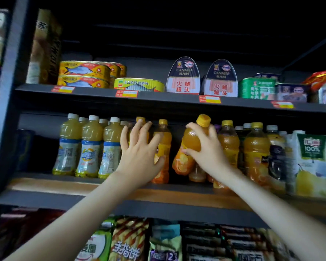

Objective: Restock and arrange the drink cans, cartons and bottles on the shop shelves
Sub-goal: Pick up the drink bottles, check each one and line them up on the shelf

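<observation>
My right hand (208, 151) grips an orange drink bottle (191, 146) with a yellow cap, tilted to the right and lifted off the middle shelf (45, 183). My left hand (139, 153) has its fingers spread and rests against another orange bottle (163, 147) that stands upright on the shelf; it holds nothing. More orange bottles (256, 153) stand to the right of my right hand. Pale yellow juice bottles (88, 146) with white caps stand in rows at the left.
A white pear juice carton (310, 162) stands at the far right of the middle shelf. The upper shelf carries fish tins (84, 74) and canned ham (183, 76). Snack packets (128, 240) fill the shelf below. A dark gap lies left of the yellow bottles.
</observation>
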Demonstrator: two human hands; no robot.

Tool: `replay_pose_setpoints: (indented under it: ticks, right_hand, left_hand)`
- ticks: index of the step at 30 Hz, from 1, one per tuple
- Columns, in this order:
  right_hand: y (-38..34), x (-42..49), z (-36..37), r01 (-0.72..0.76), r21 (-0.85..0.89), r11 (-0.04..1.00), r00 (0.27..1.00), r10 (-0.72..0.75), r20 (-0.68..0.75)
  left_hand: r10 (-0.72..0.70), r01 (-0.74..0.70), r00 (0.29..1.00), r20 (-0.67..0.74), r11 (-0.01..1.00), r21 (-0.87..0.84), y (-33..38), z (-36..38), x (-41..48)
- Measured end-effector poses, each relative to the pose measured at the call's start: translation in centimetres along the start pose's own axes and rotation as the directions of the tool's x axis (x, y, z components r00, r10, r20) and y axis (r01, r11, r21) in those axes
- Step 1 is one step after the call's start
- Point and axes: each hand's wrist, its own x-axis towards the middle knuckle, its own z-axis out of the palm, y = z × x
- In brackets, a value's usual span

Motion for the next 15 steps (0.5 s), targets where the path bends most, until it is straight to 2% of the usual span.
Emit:
replay_pose_setpoints:
  ticks: [4,9,12,15]
  right_hand:
    - [-1.2,-3.3,-3.3,0.07,0.084,0.994,0.987,-0.056,-0.153]
    - [-3.1,-7.3,-6.9,0.131,0.165,0.978,0.926,-0.062,-0.372]
    - [-5.1,-10.2,-9.2,0.1,0.283,0.954,0.925,0.016,-0.38]
    - [-7.0,-13.3,-10.4,0.018,0.377,0.926,0.955,0.096,-0.282]
  left_hand:
    - [-0.042,0.044,0.999,0.018,0.993,-0.106,4.1,-1.5,-1.8]
    - [-0.022,0.023,1.0,0.009,0.948,-0.317,8.1,-3.9,-3.5]
    - [-0.012,0.006,1.0,-0.012,0.921,-0.389,9.6,-5.9,-4.2]
    - [0.0,0.011,1.0,0.03,0.924,-0.382,10.3,-8.3,-6.2]
